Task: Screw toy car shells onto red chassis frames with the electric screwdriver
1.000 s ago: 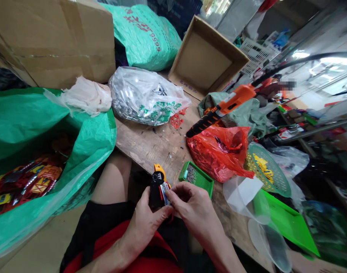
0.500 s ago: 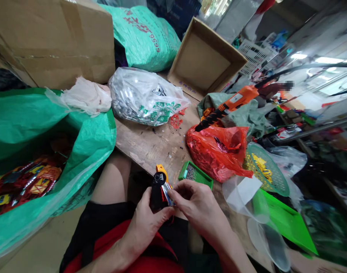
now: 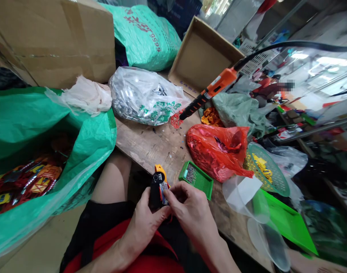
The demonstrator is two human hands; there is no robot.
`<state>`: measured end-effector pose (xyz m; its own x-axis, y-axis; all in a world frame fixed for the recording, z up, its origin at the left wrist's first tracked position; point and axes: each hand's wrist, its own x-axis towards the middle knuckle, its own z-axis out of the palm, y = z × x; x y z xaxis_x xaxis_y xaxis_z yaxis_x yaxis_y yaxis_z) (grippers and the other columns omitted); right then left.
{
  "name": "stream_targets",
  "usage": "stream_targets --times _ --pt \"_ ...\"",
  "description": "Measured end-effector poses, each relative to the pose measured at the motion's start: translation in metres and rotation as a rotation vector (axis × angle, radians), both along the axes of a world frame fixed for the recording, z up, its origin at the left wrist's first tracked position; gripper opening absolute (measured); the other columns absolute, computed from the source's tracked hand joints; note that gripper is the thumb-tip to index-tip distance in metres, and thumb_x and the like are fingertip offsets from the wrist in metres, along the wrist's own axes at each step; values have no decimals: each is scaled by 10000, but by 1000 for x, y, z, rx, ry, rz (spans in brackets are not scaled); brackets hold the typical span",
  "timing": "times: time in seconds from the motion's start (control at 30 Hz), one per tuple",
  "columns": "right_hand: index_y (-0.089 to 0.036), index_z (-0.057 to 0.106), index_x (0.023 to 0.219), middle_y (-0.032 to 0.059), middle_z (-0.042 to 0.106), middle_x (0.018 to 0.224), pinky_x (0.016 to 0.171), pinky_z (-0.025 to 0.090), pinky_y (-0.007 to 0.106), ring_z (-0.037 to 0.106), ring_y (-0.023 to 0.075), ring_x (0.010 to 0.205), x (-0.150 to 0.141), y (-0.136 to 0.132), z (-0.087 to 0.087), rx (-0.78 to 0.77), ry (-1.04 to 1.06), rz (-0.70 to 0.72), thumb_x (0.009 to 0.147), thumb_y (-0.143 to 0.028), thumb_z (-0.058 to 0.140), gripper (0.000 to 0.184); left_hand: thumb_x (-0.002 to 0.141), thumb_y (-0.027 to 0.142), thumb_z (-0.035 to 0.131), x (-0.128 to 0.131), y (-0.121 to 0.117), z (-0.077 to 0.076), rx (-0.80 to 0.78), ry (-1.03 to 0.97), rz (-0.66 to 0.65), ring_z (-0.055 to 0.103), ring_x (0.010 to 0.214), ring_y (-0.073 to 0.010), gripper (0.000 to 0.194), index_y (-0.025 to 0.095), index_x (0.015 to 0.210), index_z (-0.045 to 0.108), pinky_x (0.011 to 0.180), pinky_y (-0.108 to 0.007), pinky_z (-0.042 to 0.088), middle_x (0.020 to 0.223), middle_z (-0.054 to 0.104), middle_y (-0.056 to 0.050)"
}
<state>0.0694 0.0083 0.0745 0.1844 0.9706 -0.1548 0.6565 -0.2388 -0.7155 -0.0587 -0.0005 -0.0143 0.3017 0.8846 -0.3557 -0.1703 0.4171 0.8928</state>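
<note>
My left hand (image 3: 146, 222) is wrapped round a small toy (image 3: 157, 186) with a black body, an orange top and red and silver parts, held over my lap at the table's near edge. My right hand (image 3: 190, 208) pinches at the silver part on the toy's right side, fingers closed on it. A small green tray (image 3: 200, 182) with tiny metal screws in it lies on the wooden table (image 3: 150, 146) just beyond my right hand. An orange and black electric screwdriver (image 3: 209, 93) hangs on a black cable above the table, further back.
A red plastic bag (image 3: 219, 149) lies right of the tray, a clear bag of parts (image 3: 145, 96) behind it. An open green sack (image 3: 28, 151) of colourful toys is at my left. Cardboard boxes (image 3: 54, 41) stand behind. A green basket (image 3: 264, 167) and a flat green tray (image 3: 289, 223) sit at right.
The hanging screwdriver has swung up and to the left, away from the red bag. My hands stay on the toy, with only small finger movement.
</note>
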Motion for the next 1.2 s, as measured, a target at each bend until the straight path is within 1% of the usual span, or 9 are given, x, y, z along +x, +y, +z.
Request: stream_targets --times 0.1,0.3,0.5,0.63,0.83,0.93,1.03,1.13,1.2 --pt "-193 724 711 4 703 643 523 423 218 603 128 555 1 2 5 -35 18 -16 849 -311 695 184 765 608 799 -1 -1 1 7 17 -15 684 1096 -320 664 162 1205 580 922 -410 533 1199 728 -139" --pt "-189 742 714 4 710 643 511 413 216 593 127 554 4 5 15 -91 -10 -8 837 -307 707 173 771 585 810 -2 0 8 7 0 -38 698 1042 -287 630 182 1198 585 887 -379 548 1136 737 -97" --pt "-188 718 682 4 696 631 523 421 221 593 131 558 2 5 10 -51 -2 -22 820 -309 715 183 796 588 782 -3 -1 7 74 35 -27 684 1109 -292 606 192 1213 591 946 -389 532 1166 731 -91" --pt "-185 697 669 2 681 614 513 396 224 581 129 541 1 6 8 -80 -58 -26 818 -294 716 186 801 590 772 -4 -1 9 82 74 -43 683 1119 -307 608 190 1225 598 967 -417 528 1175 736 -100" --pt "-193 678 662 5 674 617 539 361 243 555 131 558 3 6 2 -125 -179 3 830 -330 727 222 824 564 760 0 -3 -3 74 49 -27 683 1172 -309 598 198 1264 585 1009 -437 524 1238 733 -112" --pt "-194 671 679 5 662 627 528 361 241 543 131 565 9 5 -3 -162 -91 4 817 -349 727 215 814 560 765 1 -3 -3 57 91 -27 705 1123 -313 573 196 1225 601 968 -435 546 1173 756 -108" --pt "-193 654 748 -12 632 640 521 380 236 533 125 565 16 6 -7 -176 83 -10 785 -377 742 207 821 533 755 -1 -2 7 63 134 -43 721 1077 -307 504 198 1173 619 937 -426 557 1137 764 -101" --pt "-197 634 889 -18 640 721 567 458 248 573 135 617 23 7 -11 -140 212 -54 713 -376 785 293 843 504 732 -2 -1 16 76 138 -77 723 1074 -302 470 203 1185 614 939 -427 556 1172 756 -105" --pt "-194 641 977 11 679 835 664 532 285 628 159 719 25 8 -12 -92 258 -62 677 -355 798 376 854 505 719 -3 0 19 85 132 -100 724 1074 -300 470 207 1201 609 952 -430 552 1187 752 -106"
